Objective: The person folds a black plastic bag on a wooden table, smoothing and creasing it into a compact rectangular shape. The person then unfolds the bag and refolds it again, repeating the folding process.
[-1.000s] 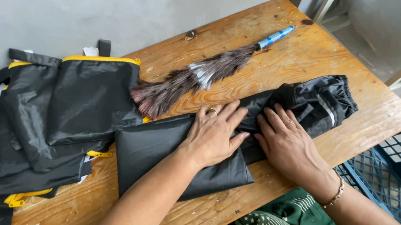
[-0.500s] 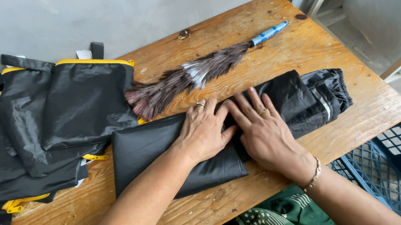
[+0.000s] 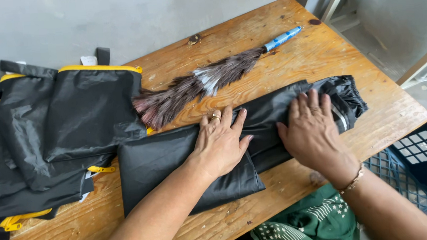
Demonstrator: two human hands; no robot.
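1. The left hand (image 3: 221, 142) lies flat, palm down and fingers spread, on the black fabric piece (image 3: 176, 162); it grasps nothing and wears a ring
2. The right hand (image 3: 313, 128) also rests flat and released on the same fabric, nearer its gathered end (image 3: 344, 96), with a bracelet (image 3: 353, 180) at the wrist
3. The black fabric piece stretches along the near half of the wooden bench (image 3: 289, 54), from about the middle towards the right edge, its crumpled elastic end pointing to the right corner
4. A feather duster (image 3: 196, 86) with a blue handle (image 3: 282, 38) lies slantwise behind the hands, feathers near the bench's middle, handle towards the far right corner; its feathers are just beside the fabric's far edge
5. A heap of black bags with yellow trim (image 3: 54, 131) covers the left part of the bench, reaching to the left edge and touching the duster's feather tips
6. A dark blue plastic crate (image 3: 421, 155) sits below the bench's right edge
7. Green patterned cloth (image 3: 306, 224) shows under the near edge
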